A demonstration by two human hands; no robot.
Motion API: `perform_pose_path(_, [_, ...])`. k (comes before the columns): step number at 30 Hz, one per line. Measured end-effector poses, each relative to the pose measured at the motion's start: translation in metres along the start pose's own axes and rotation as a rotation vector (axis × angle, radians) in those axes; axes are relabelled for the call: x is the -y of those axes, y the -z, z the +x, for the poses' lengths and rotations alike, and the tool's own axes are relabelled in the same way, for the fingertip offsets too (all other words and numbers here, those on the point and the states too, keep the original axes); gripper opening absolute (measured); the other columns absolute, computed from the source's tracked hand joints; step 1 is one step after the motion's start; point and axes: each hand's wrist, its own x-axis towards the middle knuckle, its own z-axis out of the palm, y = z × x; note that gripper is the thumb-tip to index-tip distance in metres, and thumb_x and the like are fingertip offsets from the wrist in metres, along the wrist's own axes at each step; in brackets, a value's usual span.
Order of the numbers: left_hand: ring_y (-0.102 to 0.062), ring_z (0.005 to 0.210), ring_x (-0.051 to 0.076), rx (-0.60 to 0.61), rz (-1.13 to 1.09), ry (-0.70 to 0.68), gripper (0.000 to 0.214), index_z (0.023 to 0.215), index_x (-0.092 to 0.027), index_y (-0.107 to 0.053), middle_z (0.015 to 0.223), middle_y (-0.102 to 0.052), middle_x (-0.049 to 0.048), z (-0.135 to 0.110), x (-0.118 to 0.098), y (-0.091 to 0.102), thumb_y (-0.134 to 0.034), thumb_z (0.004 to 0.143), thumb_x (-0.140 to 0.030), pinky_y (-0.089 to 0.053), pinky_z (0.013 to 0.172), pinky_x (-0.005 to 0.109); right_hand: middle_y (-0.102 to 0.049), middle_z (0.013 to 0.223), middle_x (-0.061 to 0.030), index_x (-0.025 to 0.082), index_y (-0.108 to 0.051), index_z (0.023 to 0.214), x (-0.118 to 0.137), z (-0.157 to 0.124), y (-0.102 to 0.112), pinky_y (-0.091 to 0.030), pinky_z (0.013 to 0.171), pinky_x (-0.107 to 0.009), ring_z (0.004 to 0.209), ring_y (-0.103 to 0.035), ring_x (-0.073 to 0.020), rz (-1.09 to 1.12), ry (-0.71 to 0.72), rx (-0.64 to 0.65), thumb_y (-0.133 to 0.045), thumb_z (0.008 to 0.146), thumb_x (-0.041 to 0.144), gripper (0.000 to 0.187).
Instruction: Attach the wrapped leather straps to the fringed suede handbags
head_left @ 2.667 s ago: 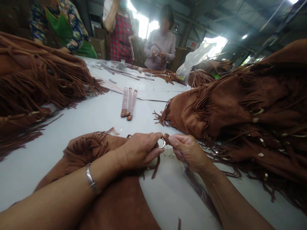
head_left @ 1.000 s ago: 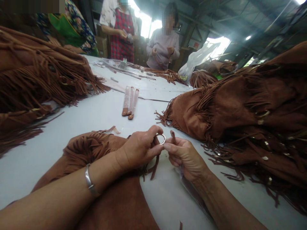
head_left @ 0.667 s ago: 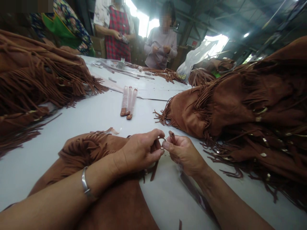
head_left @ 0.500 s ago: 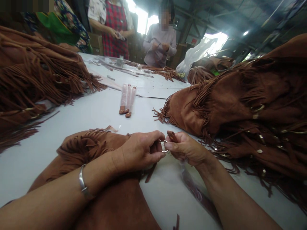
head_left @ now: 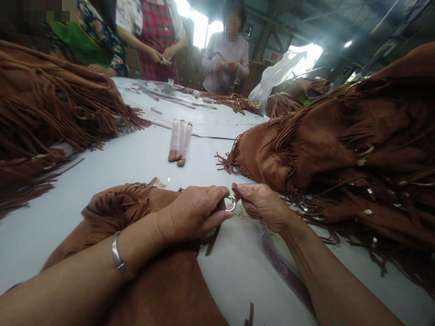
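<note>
My left hand (head_left: 195, 213) is closed around a silvery metal ring (head_left: 233, 206), which sticks out between thumb and forefinger. Pinched in my right hand (head_left: 267, 203) is the tip of a brown leather strap (head_left: 234, 190), just right of the ring and apart from it. Below that hand a strap in clear plastic (head_left: 282, 271) trails toward me; its link to the pinched tip is hidden. A brown fringed suede piece (head_left: 163, 290), perhaps a bag, lies under my left forearm.
Plastic-sleeved straps (head_left: 180, 142) lie mid-table. Heaps of fringed brown suede rise at left (head_left: 50, 95) and right (head_left: 326, 136). Strips and scraps (head_left: 238, 104) cover the far end of the white table (head_left: 132, 158). Several people (head_left: 226, 61) are beyond it.
My right hand has drawn slightly back from the ring and turned, with the strap tip still pinched. More of the ring shows now. My left hand has hardly moved.
</note>
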Motion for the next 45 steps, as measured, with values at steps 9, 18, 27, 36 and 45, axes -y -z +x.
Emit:
perform_pose_path(9, [-0.055,0.067,0.014,-0.008,-0.088,0.075,0.017,0.097,-0.017,-0.047,0.075,-0.059,0.0015,-0.002,-0.003,-0.002,-0.05,0.084,-0.028,-0.042,0.061,0.024,-0.023,0.05,0.0091,0.015,-0.05,0.067,-0.002,0.002,-0.011,-0.008,0.034,-0.018,0.039,-0.013,-0.0035,0.052,0.008,0.053,-0.053,0.08,0.054,0.041])
perform_pose_path(18, [-0.053,0.076,0.017,-0.041,-0.084,0.115,0.019,0.096,-0.016,-0.05,0.08,-0.058,0.0032,0.0,-0.001,-0.001,-0.052,0.084,-0.029,-0.042,0.07,0.029,-0.024,0.044,0.0112,0.017,-0.05,0.073,-0.009,0.005,-0.012,-0.013,0.031,-0.015,0.035,-0.013,-0.0033,0.191,-0.055,0.087,-0.053,0.082,0.05,0.034])
perform_pose_path(27, [-0.05,0.069,0.015,0.031,0.026,0.136,0.02,0.08,-0.017,-0.051,0.07,-0.056,-0.0005,0.003,0.001,-0.004,-0.05,0.086,-0.036,-0.038,0.077,0.033,-0.026,0.043,0.0112,0.017,-0.049,0.071,-0.012,0.007,-0.01,-0.015,0.03,-0.013,0.034,-0.014,-0.0032,0.223,-0.059,0.101,-0.053,0.083,0.048,0.033])
perform_pose_path(36, [-0.053,0.075,0.02,0.172,0.209,0.129,0.022,0.09,-0.015,-0.048,0.085,-0.059,0.0065,0.002,-0.004,0.0,-0.043,0.089,-0.036,-0.041,0.068,0.031,-0.027,0.04,0.0111,0.017,-0.047,0.067,-0.012,0.007,-0.013,-0.015,0.029,-0.014,0.033,-0.015,-0.0029,0.242,-0.062,0.127,-0.054,0.083,0.047,0.035])
perform_pose_path(45, [-0.053,0.075,0.018,0.14,0.169,0.055,0.02,0.092,-0.017,-0.046,0.085,-0.058,0.0038,0.0,0.002,-0.004,-0.037,0.092,-0.035,-0.04,0.067,0.029,-0.028,0.038,0.0109,0.015,-0.051,0.067,-0.009,0.005,-0.006,-0.015,0.029,-0.014,0.031,-0.016,-0.0019,0.206,-0.061,0.119,-0.056,0.081,0.047,0.035])
